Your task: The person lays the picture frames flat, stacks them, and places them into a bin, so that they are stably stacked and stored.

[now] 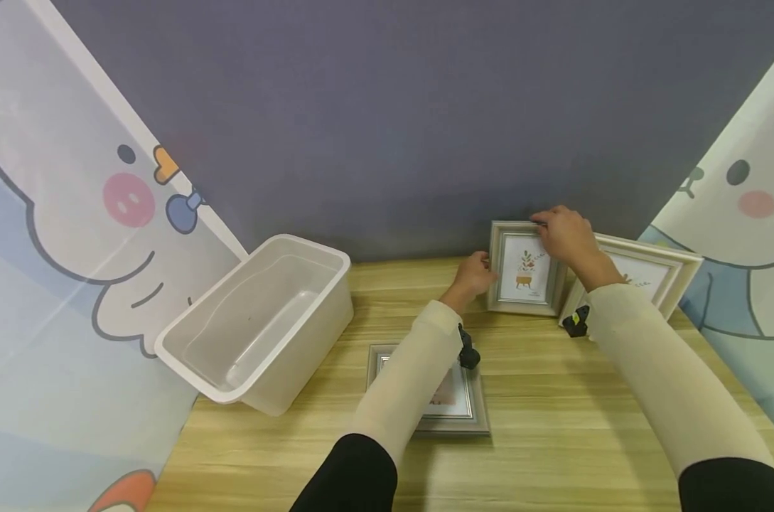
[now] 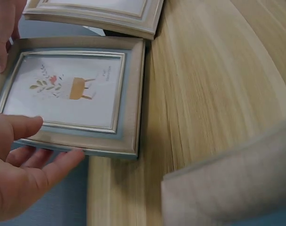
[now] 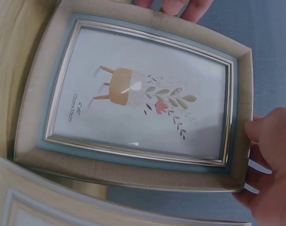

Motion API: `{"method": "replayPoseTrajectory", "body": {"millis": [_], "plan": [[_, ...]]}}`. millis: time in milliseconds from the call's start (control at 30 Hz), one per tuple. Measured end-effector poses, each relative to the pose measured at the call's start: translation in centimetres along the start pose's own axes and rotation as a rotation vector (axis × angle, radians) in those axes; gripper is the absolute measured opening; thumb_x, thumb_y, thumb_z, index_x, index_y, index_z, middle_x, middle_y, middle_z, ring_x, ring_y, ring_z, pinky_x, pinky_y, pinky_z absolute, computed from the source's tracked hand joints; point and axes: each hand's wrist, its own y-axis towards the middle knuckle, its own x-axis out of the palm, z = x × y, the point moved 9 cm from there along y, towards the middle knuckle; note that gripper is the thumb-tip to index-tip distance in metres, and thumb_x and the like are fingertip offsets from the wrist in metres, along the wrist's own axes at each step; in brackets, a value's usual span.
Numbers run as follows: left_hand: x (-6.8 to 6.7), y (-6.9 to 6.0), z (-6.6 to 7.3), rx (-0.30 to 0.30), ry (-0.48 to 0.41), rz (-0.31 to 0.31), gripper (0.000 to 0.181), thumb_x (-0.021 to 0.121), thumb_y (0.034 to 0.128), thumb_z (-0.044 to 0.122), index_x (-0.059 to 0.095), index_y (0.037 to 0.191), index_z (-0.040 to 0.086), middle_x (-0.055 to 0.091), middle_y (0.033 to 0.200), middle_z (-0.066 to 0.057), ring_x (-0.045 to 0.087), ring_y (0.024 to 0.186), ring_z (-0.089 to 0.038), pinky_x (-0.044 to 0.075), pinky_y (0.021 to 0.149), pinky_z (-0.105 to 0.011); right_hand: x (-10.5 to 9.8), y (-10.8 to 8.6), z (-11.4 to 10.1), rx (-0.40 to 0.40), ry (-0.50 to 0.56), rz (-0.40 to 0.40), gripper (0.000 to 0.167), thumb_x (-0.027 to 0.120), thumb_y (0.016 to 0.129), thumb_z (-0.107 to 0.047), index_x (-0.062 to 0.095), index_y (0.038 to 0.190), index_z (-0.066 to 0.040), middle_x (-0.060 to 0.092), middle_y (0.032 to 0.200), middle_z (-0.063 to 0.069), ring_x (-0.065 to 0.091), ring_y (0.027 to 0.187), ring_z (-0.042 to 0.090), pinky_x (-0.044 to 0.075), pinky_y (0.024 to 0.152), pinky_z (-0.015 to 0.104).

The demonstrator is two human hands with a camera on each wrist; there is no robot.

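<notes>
both hands are engaged on one article, the small picture frame (image 1: pixel 524 274), which stands upright on its short side between them, near the back of the table (image 1: pixel 540 384). the left hand (image 1: pixel 473 281) is partly closed, its thumb over the front of the near side rim and its fingers along the outer edge. the right hand (image 1: pixel 568 238) grips the top edge toward the opposite corner, thumb at the rim and fingers bent behind. the article has a beige border with a blue-grey inner band and a silvery lip; its insert shows a plant in an orange pot on legs, with small lettering. just to the right of the small frame, partly hidden by the right hand and its wrist, a cream frame (image 1: pixel 642 274) leans tilted; contact between the two cannot be determined. nearer the person than the left hand, a grey-beige frame (image 1: pixel 453 402) lies flat, face up, partly covered by the left sleeve (image 1: pixel 412 373). well to the left of both hands sits a white plastic bin (image 1: pixel 310 348). beyond the hands rises a grey panel (image 1: pixel 361 128); cartoon-printed sheets (image 1: pixel 732 227) flank both sides.
</notes>
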Motion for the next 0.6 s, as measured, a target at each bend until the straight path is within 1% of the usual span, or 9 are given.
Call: {"method": "replayPoseTrajectory", "body": {"millis": [100, 233, 333, 400, 500, 600], "plan": [[0.01, 0.24, -0.2, -0.006, -0.006, 0.028, 0.05, 0.067, 0.0977, 0.012, 0.053, 0.146, 0.012, 0.066, 0.135, -0.006, 0.068, 0.116, -0.022, 0.059, 0.089, -0.03, 0.16, 0.1, 0.27, 0.005, 0.011, 0.021, 0.037, 0.047, 0.103, -0.011, 0.059, 0.137, -0.005, 0.051, 0.14, 0.034, 0.049, 0.121, 0.061, 0.042, 0.095, 0.073], [-0.27, 0.34, -0.61, -0.012, -0.051, 0.063, 0.041, 0.063, 0.0971, 0.005, 0.061, 0.138, 0.011, 0.069, 0.126, -0.008, 0.072, 0.099, -0.022, 0.061, 0.072, -0.028, 0.64, 0.34, 0.41, 0.003, 0.007, 0.024, 0.037, 0.046, 0.104, -0.011, 0.059, 0.137, -0.005, 0.051, 0.141, 0.034, 0.049, 0.122, 0.06, 0.043, 0.096, 0.072], [-0.32, 0.39, -0.73, 0.003, -0.051, 0.073, 0.038, 0.063, 0.0977, 0.005, 0.062, 0.135, 0.01, 0.07, 0.122, -0.008, 0.072, 0.097, -0.022, 0.06, 0.065, -0.026, 0.88, 0.53, 0.42, 0.001, 0.0, 0.027, 0.036, 0.048, 0.104, -0.012, 0.059, 0.137, -0.006, 0.052, 0.14, 0.034, 0.05, 0.121, 0.059, 0.043, 0.096, 0.071], [-0.36, 0.48, -0.73, 0.013, -0.015, 0.08, 0.037, 0.063, 0.0982, 0.007, 0.062, 0.135, 0.011, 0.071, 0.121, -0.006, 0.071, 0.1, -0.02, 0.059, 0.067, -0.024, 0.91, 0.63, 0.43, 0.001, -0.009, 0.027, 0.036, 0.048, 0.104, -0.012, 0.059, 0.137, -0.007, 0.052, 0.139, 0.033, 0.05, 0.121, 0.059, 0.043, 0.096, 0.071], [-0.35, 0.64, -0.62, 0.017, 0.033, 0.084, 0.037, 0.063, 0.0988, 0.01, 0.062, 0.136, 0.012, 0.072, 0.121, -0.005, 0.07, 0.106, -0.019, 0.058, 0.074, -0.024, 0.84, 0.69, 0.45, 0.005, -0.017, 0.034, 0.035, 0.049, 0.104, -0.011, 0.06, 0.137, -0.007, 0.052, 0.139, 0.033, 0.051, 0.12, 0.059, 0.044, 0.094, 0.07], [-0.25, 0.78, -0.6, 0.014, 0.056, 0.081, 0.038, 0.063, 0.0992, 0.012, 0.061, 0.137, 0.013, 0.072, 0.122, -0.004, 0.069, 0.108, -0.019, 0.057, 0.08, -0.025, 0.69, 0.61, 0.46, 0.01, -0.021, 0.044, 0.035, 0.048, 0.104, -0.011, 0.06, 0.136, -0.007, 0.053, 0.138, 0.034, 0.051, 0.119, 0.059, 0.045, 0.092, 0.07]]}}
